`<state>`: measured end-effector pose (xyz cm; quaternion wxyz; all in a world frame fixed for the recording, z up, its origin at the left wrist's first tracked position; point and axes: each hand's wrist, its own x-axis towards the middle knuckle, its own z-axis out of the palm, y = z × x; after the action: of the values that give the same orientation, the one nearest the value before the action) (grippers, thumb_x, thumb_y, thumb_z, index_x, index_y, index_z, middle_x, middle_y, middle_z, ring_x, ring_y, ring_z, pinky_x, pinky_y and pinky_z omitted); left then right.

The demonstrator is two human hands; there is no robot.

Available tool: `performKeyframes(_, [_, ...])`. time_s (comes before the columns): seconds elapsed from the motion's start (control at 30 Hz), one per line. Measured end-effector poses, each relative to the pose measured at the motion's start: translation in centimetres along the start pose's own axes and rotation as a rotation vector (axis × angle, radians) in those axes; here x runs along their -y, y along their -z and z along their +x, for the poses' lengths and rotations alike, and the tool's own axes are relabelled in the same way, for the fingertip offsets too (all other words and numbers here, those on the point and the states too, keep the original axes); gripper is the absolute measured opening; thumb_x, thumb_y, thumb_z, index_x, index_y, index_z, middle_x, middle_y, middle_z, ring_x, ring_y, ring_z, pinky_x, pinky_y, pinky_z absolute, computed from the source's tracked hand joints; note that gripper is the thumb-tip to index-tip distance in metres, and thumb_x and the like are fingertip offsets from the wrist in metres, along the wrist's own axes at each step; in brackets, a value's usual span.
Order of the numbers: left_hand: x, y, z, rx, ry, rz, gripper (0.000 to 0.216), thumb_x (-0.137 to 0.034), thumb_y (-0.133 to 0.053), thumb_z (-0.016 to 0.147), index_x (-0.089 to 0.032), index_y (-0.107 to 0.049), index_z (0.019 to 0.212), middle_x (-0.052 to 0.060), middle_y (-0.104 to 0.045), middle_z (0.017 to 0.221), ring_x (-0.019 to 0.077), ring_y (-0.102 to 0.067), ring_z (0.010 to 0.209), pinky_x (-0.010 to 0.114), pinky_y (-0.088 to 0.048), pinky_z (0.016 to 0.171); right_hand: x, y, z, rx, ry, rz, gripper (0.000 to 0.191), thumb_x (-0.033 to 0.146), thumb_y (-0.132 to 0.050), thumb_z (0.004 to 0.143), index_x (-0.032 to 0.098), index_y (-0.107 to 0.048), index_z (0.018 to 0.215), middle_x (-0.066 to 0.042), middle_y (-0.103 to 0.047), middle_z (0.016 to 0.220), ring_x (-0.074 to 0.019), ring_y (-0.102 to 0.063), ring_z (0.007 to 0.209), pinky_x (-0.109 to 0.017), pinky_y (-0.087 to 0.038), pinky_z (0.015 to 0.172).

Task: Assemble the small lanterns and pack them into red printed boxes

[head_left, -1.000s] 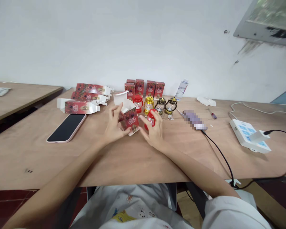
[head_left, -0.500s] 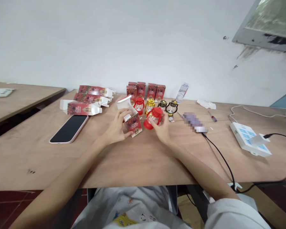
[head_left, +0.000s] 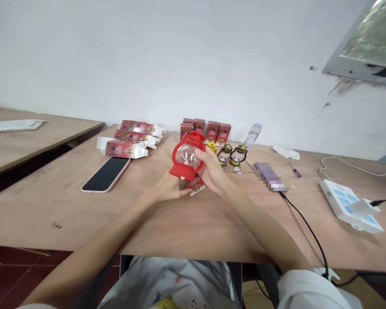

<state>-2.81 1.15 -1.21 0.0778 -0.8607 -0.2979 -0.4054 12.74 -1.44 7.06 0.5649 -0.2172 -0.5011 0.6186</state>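
My right hand point(head_left: 212, 171) is closed round a small red toy lantern point(head_left: 187, 158) with a clear globe, lifted above the wooden table point(head_left: 186, 219). Behind and under the lantern, my left hand point(head_left: 169, 189) grips a small red printed box point(head_left: 195, 185) that rests on the table; most of the box is hidden by the lantern. Just beyond stand a gold lantern point(head_left: 211, 146) and two dark lanterns point(head_left: 231, 155). Several upright red boxes point(head_left: 206, 128) line the wall.
Flattened red boxes point(head_left: 128, 139) lie at the back left beside a pink-edged phone point(head_left: 106, 174). To the right are a blurred object point(head_left: 270, 177) with a black cable point(head_left: 305, 227), a small screwdriver point(head_left: 295, 171), a white power strip point(head_left: 350, 205), a plastic bottle point(head_left: 253, 133). Another table point(head_left: 35, 137) stands left.
My right hand has picked the red lantern off the table and raised it in front of the box. My left hand has stayed on the box. The view has shifted.
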Motion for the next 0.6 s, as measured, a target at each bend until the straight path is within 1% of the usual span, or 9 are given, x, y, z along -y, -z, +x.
performKeyframes(0.07, [0.0,-0.1,0.0,-0.018,0.025,-0.076,0.068,-0.048,-0.067,0.072,-0.022,-0.036,0.128,0.009,-0.049,0.125,0.0274,-0.063,0.095,0.042,-0.061,0.073,0.2,0.2,0.5,-0.108,0.068,0.003,0.038,0.044,-0.071,0.065,0.023,-0.056,0.092,-0.001,-0.068,0.093,-0.0181,-0.064,0.086,-0.035,-0.054,0.081])
performKeyframes(0.13, [0.0,-0.2,0.1,-0.042,0.045,-0.167,0.084,-0.043,-0.073,0.068,-0.023,-0.025,0.133,0.016,-0.036,0.135,0.0287,-0.060,0.101,0.042,-0.062,0.070,0.4,0.6,0.9,-0.190,0.094,-0.006,0.031,0.043,-0.068,0.067,0.022,-0.056,0.087,0.000,-0.067,0.087,-0.0169,-0.063,0.081,-0.034,-0.053,0.080])
performKeyframes(0.2, [-0.1,-0.5,0.2,-0.069,0.033,-0.223,0.089,-0.039,-0.075,0.067,-0.027,-0.019,0.135,0.018,-0.024,0.141,0.0300,-0.054,0.110,0.041,-0.061,0.070,0.4,1.1,1.1,-0.262,0.112,-0.007,0.027,0.038,-0.070,0.065,0.021,-0.056,0.082,0.001,-0.064,0.079,-0.0154,-0.061,0.075,-0.033,-0.052,0.078])
performKeyframes(0.23, [-0.2,-0.7,0.2,-0.088,0.026,-0.237,0.089,-0.037,-0.075,0.067,-0.028,-0.018,0.135,0.018,-0.021,0.142,0.0306,-0.051,0.114,0.041,-0.061,0.070,0.4,1.4,1.3,-0.294,0.128,-0.007,0.026,0.035,-0.071,0.064,0.021,-0.055,0.080,0.002,-0.063,0.077,-0.0148,-0.060,0.073,-0.032,-0.052,0.078])
performKeyframes(0.3, [-0.6,-1.0,0.1,-0.132,0.010,-0.206,0.086,-0.034,-0.073,0.069,-0.030,-0.018,0.135,0.018,-0.019,0.142,0.0303,-0.049,0.116,0.038,-0.060,0.066,0.2,1.8,1.6,-0.348,0.173,-0.016,0.026,0.031,-0.073,0.061,0.020,-0.056,0.079,0.002,-0.063,0.077,-0.0146,-0.059,0.072,-0.033,-0.051,0.079])
performKeyframes(0.4, [-1.2,-1.3,0.0,-0.169,-0.005,-0.113,0.082,-0.032,-0.071,0.071,-0.029,-0.018,0.134,0.017,-0.021,0.140,0.0305,-0.048,0.118,0.036,-0.060,0.064,-0.3,2.3,2.2,-0.382,0.223,-0.067,0.032,0.031,-0.073,0.061,0.019,-0.058,0.086,0.000,-0.065,0.083,-0.0162,-0.060,0.077,-0.035,-0.050,0.082])
performKeyframes(0.5, [-1.8,-1.5,-0.2,-0.166,-0.021,-0.048,0.078,-0.030,-0.068,0.073,-0.029,-0.020,0.134,0.016,-0.021,0.140,0.0309,-0.046,0.121,0.041,-0.059,0.073,-0.8,2.5,2.3,-0.440,0.283,-0.195,0.043,0.038,-0.072,0.065,0.021,-0.054,0.100,-0.003,-0.064,0.095,-0.0172,-0.061,0.084,-0.036,-0.049,0.085])
performKeyframes(0.6, [-2.1,-1.6,-0.2,-0.166,-0.029,-0.026,0.076,-0.029,-0.066,0.075,-0.029,-0.020,0.135,0.016,-0.021,0.139,0.0289,-0.052,0.115,0.045,-0.057,0.079,-1.3,2.3,1.8,-0.509,0.359,-0.422,0.050,0.045,-0.065,0.073,0.024,-0.046,0.114,-0.005,-0.059,0.109,-0.0178,-0.059,0.096,-0.036,-0.045,0.092])
